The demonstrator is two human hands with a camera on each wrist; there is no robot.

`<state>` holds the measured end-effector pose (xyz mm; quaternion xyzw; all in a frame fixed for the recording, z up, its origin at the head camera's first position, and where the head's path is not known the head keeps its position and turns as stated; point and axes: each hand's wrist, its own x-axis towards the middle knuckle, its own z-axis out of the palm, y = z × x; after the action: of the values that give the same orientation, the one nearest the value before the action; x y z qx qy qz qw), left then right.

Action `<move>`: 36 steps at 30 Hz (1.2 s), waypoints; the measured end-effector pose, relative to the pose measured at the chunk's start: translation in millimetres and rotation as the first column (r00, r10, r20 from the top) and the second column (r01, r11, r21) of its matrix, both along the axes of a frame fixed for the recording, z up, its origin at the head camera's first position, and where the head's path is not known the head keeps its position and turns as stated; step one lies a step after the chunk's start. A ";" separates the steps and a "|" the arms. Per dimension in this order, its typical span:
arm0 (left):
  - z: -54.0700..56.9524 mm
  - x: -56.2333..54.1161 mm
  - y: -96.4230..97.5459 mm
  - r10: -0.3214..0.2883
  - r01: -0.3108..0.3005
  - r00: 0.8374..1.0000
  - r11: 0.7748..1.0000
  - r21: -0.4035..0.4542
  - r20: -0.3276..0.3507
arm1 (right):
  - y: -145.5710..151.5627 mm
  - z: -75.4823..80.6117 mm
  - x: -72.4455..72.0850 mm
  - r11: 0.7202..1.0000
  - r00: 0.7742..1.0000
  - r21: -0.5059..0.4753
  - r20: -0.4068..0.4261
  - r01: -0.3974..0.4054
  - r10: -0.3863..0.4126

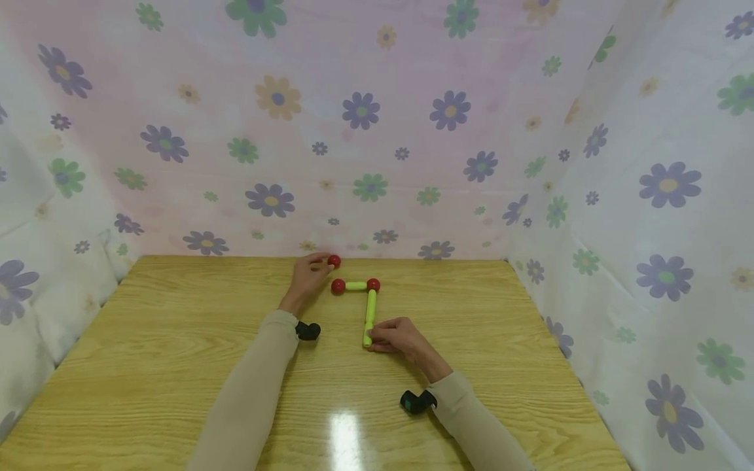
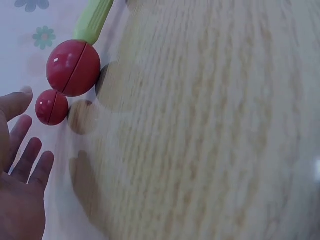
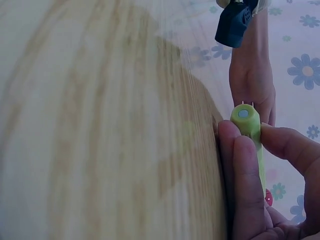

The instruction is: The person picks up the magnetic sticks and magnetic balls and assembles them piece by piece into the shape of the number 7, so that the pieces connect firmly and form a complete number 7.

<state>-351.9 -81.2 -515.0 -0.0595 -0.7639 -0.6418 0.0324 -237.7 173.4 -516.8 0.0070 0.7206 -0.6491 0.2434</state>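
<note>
Our right hand [image 1: 400,338] pinches near end of long green rod [image 1: 369,316] flat on counter [image 1: 177,340]. Our left hand [image 1: 306,278], fingers relaxed, beside loose red ball [image 1: 334,261]. Rods, two red balls joined in L.

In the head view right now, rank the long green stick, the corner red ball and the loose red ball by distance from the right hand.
1. Long green stick: its near end pinched by the right hand.
2. Corner red ball: at the stick's far end.
3. Loose red ball: farthest, by the left hand's fingertips.

Wooden table [image 1: 177,366], floral backdrop [image 1: 365,118] (pastel flowers)
</note>
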 end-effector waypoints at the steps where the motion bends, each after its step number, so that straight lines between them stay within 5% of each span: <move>1: 1.3 -0.6 0.6 -0.012 0.012 1.000 1.000 -0.014 -0.005 | 0.3 0.1 0.0 1.000 1.000 -0.002 -0.001 -0.003 0.003; 7: 5.1 -9.6 1.4 -0.112 0.099 0.991 0.982 -0.164 -0.077 | 1.4 -1.8 -1.5 1.000 1.000 -0.020 -0.001 -0.016 0.016; 12: 3.2 -17.1 -1.4 -0.196 0.089 0.960 0.892 -0.443 -0.202 | 0.8 -1.2 -1.8 0.999 1.000 -0.017 -0.008 -0.029 0.029; 16: 3.1 -14.6 -3.9 -0.219 0.084 0.951 0.864 -0.497 -0.219 | 0.3 -0.6 -1.4 0.999 0.999 -0.013 -0.012 -0.039 0.039; 19: 1.4 -12.2 -6.7 -0.192 0.071 0.958 0.875 -0.479 -0.210 | 0.5 -0.3 -0.7 0.999 0.999 -0.013 -0.016 -0.044 0.043; 26: -5.6 -11.2 -12.5 -0.076 0.045 0.992 0.960 -0.277 -0.101 | 1.3 -0.3 -0.8 0.999 0.999 -0.017 -0.021 -0.043 0.043; 31: -7.1 -15.2 -12.8 -0.038 0.017 0.995 0.973 -0.229 -0.088 | 0.7 -2.3 -1.8 0.999 0.999 -0.021 -0.012 -0.037 0.037; 36: -3.5 -19.6 -11.8 -0.051 0.018 0.993 0.957 -0.288 -0.108 | 0.9 -1.9 -1.5 0.999 0.999 -0.013 -0.016 -0.036 0.035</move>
<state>-371.5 -93.1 -518.5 -0.1136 -0.8445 -0.5203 0.0560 -239.1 174.3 -518.7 -0.0126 0.7182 -0.6496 0.2493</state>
